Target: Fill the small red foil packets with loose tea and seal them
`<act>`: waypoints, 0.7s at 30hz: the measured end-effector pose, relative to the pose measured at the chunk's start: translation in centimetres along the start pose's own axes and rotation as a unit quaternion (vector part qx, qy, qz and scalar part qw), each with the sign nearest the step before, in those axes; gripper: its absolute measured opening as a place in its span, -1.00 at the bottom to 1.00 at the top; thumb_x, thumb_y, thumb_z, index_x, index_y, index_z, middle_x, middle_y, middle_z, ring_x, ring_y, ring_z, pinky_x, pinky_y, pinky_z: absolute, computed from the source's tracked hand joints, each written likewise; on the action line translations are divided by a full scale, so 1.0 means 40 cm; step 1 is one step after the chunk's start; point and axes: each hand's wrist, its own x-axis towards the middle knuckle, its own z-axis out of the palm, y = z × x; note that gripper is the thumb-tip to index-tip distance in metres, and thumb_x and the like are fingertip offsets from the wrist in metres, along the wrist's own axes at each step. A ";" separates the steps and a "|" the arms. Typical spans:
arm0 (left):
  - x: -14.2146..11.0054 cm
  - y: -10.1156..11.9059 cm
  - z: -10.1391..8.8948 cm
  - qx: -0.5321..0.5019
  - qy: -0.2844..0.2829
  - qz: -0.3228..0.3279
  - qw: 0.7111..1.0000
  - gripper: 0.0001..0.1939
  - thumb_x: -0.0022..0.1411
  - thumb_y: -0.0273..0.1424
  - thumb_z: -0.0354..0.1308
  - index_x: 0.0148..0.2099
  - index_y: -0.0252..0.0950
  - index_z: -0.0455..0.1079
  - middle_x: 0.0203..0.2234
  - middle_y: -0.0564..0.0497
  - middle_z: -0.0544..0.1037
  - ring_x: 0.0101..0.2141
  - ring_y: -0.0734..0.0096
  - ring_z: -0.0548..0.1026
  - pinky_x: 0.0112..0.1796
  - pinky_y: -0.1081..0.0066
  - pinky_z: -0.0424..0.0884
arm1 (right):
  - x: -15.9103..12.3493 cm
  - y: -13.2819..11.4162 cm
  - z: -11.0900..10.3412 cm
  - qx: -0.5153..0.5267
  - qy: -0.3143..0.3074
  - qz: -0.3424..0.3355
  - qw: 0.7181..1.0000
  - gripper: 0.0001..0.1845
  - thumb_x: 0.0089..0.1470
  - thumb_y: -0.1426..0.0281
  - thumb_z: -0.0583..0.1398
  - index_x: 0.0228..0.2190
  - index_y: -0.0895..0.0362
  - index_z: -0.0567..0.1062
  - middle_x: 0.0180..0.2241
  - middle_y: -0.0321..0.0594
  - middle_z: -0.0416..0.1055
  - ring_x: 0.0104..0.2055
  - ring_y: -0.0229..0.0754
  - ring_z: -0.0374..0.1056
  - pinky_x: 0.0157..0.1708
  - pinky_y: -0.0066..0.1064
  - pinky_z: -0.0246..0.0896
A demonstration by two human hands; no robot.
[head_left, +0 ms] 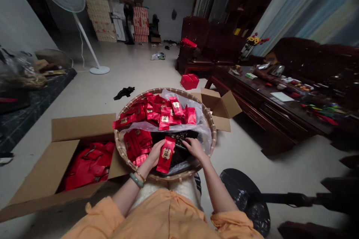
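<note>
My left hand [156,153] is closed on a red tea packet [166,155] with a cream label and dark lettering, held upright over the near side of a round woven bamboo basket [213,134]. My right hand [194,147] is to its right, fingers pinched near a thin dark edge; what they hold is hidden. Dark loose leaves [179,157] lie beneath both hands in the basket. Filled red packets [164,118] are heaped on clear plastic [203,130] at the far side. More red packets [134,142] are stacked at the left.
An open carton [66,129] full of red packets stands left of the basket; another open carton [234,106] is behind right. A black round stool [238,183] is at right. Farther off are a dark wooden table [252,97], a red box [189,81] and a white fan [100,70].
</note>
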 end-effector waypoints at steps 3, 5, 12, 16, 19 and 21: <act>0.004 -0.010 0.003 0.043 0.012 0.050 0.998 -0.65 0.03 -0.18 0.20 -0.26 -0.37 0.38 -0.51 0.00 0.53 -0.52 0.40 0.49 -0.43 0.42 0.41 | 0.001 -0.063 0.033 0.155 0.014 -0.046 0.987 -0.62 0.11 0.17 0.05 -0.31 0.15 0.54 -0.35 -0.16 0.52 -0.31 -0.15 0.40 -0.32 -0.43 0.19; 0.007 -0.017 0.001 0.075 0.023 0.075 0.994 -0.64 -0.03 -0.16 0.24 -0.32 -0.36 0.37 -0.54 0.07 0.48 -0.54 0.49 0.44 -0.46 0.48 0.35 | 0.001 -0.095 0.057 0.208 0.030 -0.048 0.976 -0.68 0.02 0.17 0.14 -0.43 0.16 0.54 -0.48 -0.22 0.50 -0.43 -0.20 0.37 -0.44 -0.46 0.17; 0.004 -0.013 -0.006 0.129 0.050 0.101 0.985 -0.65 -0.13 -0.18 0.31 -0.47 -0.37 0.34 -0.64 0.15 0.36 -0.61 0.58 0.30 -0.54 0.55 0.19 | -0.010 -0.129 0.065 0.265 -0.015 -0.041 0.963 -0.74 -0.11 0.22 0.23 -0.61 0.16 0.51 -0.68 -0.33 0.37 -0.63 -0.33 0.20 -0.61 -0.52 0.02; 0.002 -0.008 -0.009 0.134 0.060 0.114 0.983 -0.64 -0.10 -0.14 0.26 -0.50 -0.36 0.33 -0.64 0.15 0.36 -0.61 0.59 0.27 -0.53 0.55 0.18 | -0.015 -0.128 0.053 0.343 -0.076 0.029 0.936 -0.65 -0.13 0.12 0.21 -0.57 0.18 0.51 -0.76 -0.39 0.28 -0.75 -0.39 0.08 -0.74 -0.55 -0.08; -0.001 -0.009 -0.012 0.140 0.061 0.105 0.983 -0.64 -0.08 -0.12 0.24 -0.51 -0.35 0.31 -0.66 0.15 0.35 -0.62 0.60 0.26 -0.55 0.56 0.17 | -0.017 -0.127 0.051 0.383 -0.074 0.046 0.920 -0.66 -0.19 0.13 0.25 -0.59 0.19 0.49 -0.77 -0.40 0.29 -0.77 -0.41 0.07 -0.77 -0.57 -0.08; -0.002 -0.012 -0.015 0.148 0.057 0.093 0.983 -0.63 -0.07 -0.11 0.24 -0.50 -0.35 0.33 -0.66 0.14 0.36 -0.62 0.58 0.29 -0.56 0.55 0.18 | -0.018 -0.130 0.050 0.392 -0.072 0.045 0.916 -0.69 -0.21 0.17 0.27 -0.62 0.19 0.48 -0.78 -0.40 0.28 -0.77 -0.42 0.08 -0.78 -0.58 -0.06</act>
